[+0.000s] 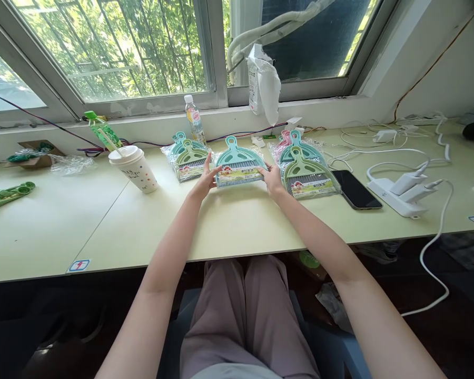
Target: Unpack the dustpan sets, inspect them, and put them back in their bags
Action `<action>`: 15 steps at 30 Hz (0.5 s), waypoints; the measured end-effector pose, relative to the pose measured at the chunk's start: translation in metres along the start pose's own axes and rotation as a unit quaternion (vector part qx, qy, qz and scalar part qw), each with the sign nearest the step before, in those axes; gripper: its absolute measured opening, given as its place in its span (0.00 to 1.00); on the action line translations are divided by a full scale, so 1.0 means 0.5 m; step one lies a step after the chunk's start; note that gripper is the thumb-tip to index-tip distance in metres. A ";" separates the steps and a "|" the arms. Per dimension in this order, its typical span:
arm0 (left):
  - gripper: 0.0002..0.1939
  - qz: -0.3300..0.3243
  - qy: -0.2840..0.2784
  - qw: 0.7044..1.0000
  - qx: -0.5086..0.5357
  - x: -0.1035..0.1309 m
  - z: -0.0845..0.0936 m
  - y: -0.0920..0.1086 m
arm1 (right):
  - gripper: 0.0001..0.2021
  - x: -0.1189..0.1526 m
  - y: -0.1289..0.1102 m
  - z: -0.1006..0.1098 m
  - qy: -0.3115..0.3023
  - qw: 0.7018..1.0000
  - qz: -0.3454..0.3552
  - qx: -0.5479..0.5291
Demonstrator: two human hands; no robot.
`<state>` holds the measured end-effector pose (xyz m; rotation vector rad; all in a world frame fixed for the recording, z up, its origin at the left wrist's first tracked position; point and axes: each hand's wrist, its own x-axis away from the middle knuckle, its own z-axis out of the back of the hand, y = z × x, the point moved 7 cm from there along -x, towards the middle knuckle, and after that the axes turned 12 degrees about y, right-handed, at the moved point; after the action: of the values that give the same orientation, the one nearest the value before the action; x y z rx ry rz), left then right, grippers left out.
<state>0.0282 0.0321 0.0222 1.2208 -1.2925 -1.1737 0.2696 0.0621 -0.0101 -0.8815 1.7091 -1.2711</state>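
Both hands are on a light-blue plastic dustpan-and-brush set in clear wrap (239,156), which sits well right of the lidded white paper cup w/ printed dots (134,169). L hand (206,180) pinches the end nearer the cup, R hand (272,179) grips the end farther from it, prob so the slippery plastic stays level & its yellow printed label (240,174) faces the wearer. Can't tell if it's fully off the pale-yellow tabletop (237,226) tbh.

Just right of the cup, a wrapped green plastic set (191,153) overlaps a wrapped teal one (178,139), prob to save room. Much farther right of the cup, another wrapped green set (310,171) overlaps others, all facing the same way, maybe so they nest. Farther right still = flat black phone (357,188).
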 end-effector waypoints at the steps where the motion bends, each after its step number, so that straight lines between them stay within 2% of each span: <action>1: 0.41 -0.025 -0.016 1.000 0.004 0.008 -0.007 0.012 | 0.22 -0.001 0.001 0.004 0.015 1.000 -0.009 -0.006; 4: 0.40 -0.100 -0.070 0.993 0.004 0.036 -0.031 0.044 | 0.23 -0.001 -0.001 0.016 0.052 0.998 -0.028 -0.025; 7: 0.38 -0.131 -0.083 0.988 -0.025 0.051 -0.045 0.054 | 0.23 0.002 -0.009 0.018 0.059 0.998 -0.020 -0.034; 9: 0.31 -0.131 -0.059 0.989 -0.041 0.045 -0.045 0.048 | 0.22 0.006 -0.015 0.015 0.056 0.998 -0.006 -0.034; 12: 0.13 -0.123 -0.003 0.992 -0.033 0.024 -0.032 0.035 | 0.22 0.014 -0.022 0.007 0.048 0.998 0.015 -0.035; 13: 0.09 -0.125 0.012 0.992 -0.025 0.018 -0.028 0.033 | 0.22 0.017 -0.023 0.004 0.043 0.998 0.019 -0.034; 15: 0.08 -0.129 0.028 0.991 -0.017 0.014 -0.022 0.033 | 0.23 0.020 -0.021 0.001 0.038 0.999 0.021 -0.028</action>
<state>0.0381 0.0253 0.0394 1.4158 -1.0912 -1.3287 0.2662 0.0503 -0.0019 -0.8337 1.8213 -1.2484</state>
